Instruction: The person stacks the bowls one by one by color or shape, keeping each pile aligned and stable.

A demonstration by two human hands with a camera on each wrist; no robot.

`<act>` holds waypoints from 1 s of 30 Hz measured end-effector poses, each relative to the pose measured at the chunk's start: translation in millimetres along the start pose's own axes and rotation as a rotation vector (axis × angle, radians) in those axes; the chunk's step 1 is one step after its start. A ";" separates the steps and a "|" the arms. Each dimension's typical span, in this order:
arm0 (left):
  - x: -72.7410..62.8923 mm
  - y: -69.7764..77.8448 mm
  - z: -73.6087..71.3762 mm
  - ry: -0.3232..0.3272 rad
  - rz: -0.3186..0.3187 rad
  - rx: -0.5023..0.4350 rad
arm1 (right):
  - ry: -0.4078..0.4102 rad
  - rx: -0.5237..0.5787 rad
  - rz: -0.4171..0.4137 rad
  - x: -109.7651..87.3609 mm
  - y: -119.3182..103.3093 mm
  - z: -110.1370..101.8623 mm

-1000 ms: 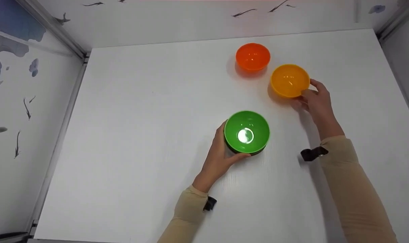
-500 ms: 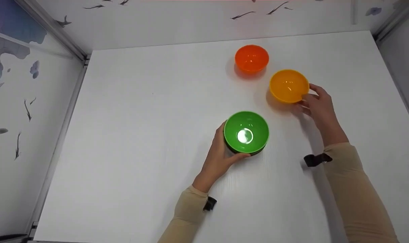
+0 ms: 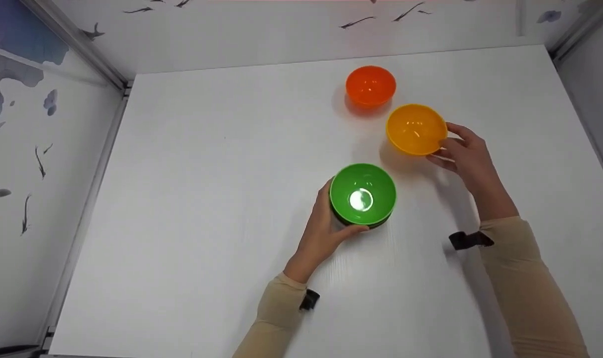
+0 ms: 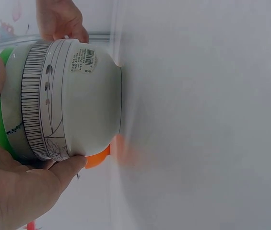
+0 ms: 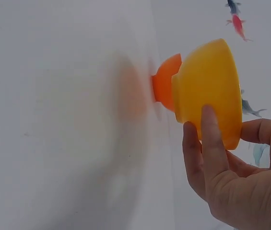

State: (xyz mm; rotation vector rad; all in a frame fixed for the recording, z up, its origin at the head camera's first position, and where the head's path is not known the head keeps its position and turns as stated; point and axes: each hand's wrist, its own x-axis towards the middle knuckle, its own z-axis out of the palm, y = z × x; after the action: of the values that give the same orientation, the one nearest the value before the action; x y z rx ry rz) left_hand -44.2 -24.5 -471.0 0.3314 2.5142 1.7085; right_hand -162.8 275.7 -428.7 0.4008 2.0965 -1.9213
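Note:
A green bowl [image 3: 363,191] tops a nested stack on the table; below it the left wrist view shows a white patterned bowl [image 4: 94,96] with a barcode sticker, and a greyish one [image 4: 14,108] in between. My left hand [image 3: 321,238] grips the stack from its left side, thumb at the front and fingers behind. With my right hand [image 3: 468,154] I pinch the right wall of a yellow bowl [image 3: 415,129], rim up and raised off the surface, behind and to the right of the green one. An orange bowl [image 3: 370,87] stands farther back, apart from both hands.
The white tabletop [image 3: 192,209] is bounded by a back wall [image 3: 261,35] with fish drawings, a painted left wall [image 3: 13,258] and a grey right wall [image 3: 595,84]. Shadows of the right arm and yellow bowl fall on the table.
My right hand has brought the yellow bowl a little nearer and leftward, closer to the green bowl; it now hangs higher. The left hand, stack and orange bowl have stayed put.

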 end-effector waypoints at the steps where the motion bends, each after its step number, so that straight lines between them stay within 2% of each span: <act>1: 0.2 -0.1 0.0 0.001 0.002 -0.001 | -0.006 0.007 -0.010 -1.5 -1.2 0.8; 7: 0.6 -0.3 0.4 0.003 0.015 0.007 | -0.011 -0.021 -0.047 -10.0 -9.2 7.0; 20: 0.8 -1.3 -0.3 -0.007 0.002 -0.018 | -0.024 -0.167 -0.110 -24.9 -22.3 19.7; 30: 1.0 -1.5 0.4 -0.005 0.010 -0.023 | -0.074 -0.129 -0.191 -43.8 -35.6 30.5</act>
State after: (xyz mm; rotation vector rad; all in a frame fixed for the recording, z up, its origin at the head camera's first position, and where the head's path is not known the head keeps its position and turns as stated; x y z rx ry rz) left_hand -45.3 -24.4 -472.4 0.3472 2.4915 1.7364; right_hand -135.4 241.4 -381.9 0.1041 2.2654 -1.8546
